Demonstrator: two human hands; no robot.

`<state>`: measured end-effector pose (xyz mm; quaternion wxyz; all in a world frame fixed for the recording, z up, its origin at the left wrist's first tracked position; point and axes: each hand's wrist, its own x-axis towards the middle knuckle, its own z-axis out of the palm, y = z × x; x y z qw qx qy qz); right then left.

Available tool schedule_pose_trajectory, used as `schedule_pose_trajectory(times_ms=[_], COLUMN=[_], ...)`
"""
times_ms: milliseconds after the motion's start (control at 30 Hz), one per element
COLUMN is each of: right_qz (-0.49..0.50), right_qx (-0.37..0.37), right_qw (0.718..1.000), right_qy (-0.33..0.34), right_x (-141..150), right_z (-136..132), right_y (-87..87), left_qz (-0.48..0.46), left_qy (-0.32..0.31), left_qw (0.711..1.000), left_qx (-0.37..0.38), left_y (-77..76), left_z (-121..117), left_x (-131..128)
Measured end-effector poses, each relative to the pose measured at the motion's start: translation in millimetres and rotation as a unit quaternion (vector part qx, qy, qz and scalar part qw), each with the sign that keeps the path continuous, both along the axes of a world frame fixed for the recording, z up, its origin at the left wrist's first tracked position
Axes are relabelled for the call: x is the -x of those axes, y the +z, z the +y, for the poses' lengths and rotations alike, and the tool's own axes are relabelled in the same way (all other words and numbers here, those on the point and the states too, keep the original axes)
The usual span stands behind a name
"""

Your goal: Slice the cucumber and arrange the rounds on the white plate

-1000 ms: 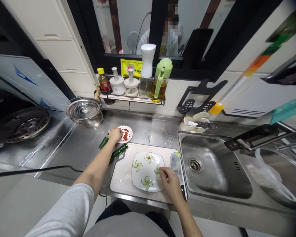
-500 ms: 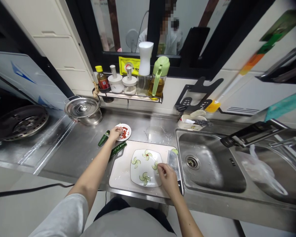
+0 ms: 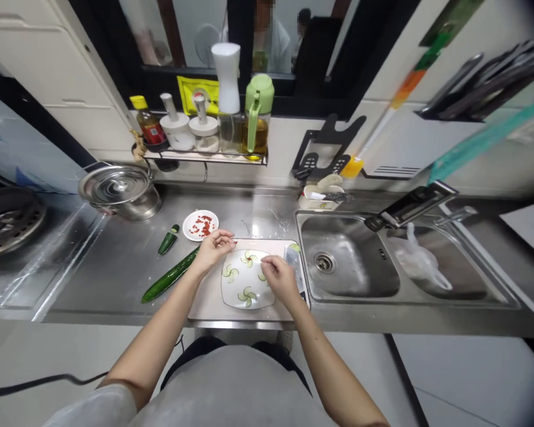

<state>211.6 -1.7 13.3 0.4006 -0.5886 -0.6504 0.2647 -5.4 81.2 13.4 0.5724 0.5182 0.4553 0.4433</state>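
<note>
My left hand is over the upper left edge of the square white plate, thumb and finger pinched on a small red piece. My right hand hovers at the plate's right side with fingertips pinched together; whatever they hold is too small to make out. Thin cucumber slices lie on the plate in several pinwheels, the right one partly hidden by my right hand. Left of my left hand, a small round white dish holds chopped red bits.
Beneath the plate is a pale cutting board, with a knife on its right side. A long cucumber and a cucumber piece lie to the left. The sink is at right, a lidded pot at far left.
My left hand has moved right from the small dish to the plate's edge, carrying a red piece. My right hand stays by the plate. The camera view has shifted.
</note>
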Motion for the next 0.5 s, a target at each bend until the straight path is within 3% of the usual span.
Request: schedule_pose_trajectory(times_ms=[233,500], right_qz=[0.013,-0.053], right_qx=[-0.026,-0.012], right_qw=[0.999,0.997], right_qy=[0.028,0.059], right_x=[-4,-13], right_z=[7,-1], right_y=[23.4,25.8], left_qz=[0.065,0.122], left_qy=[-0.088,-0.122], left_qw=[0.991,0.983], left_qx=[-0.081,-0.055], left_y=[12.7,13.9], left_z=[-30,-38], left_x=[-37,-49])
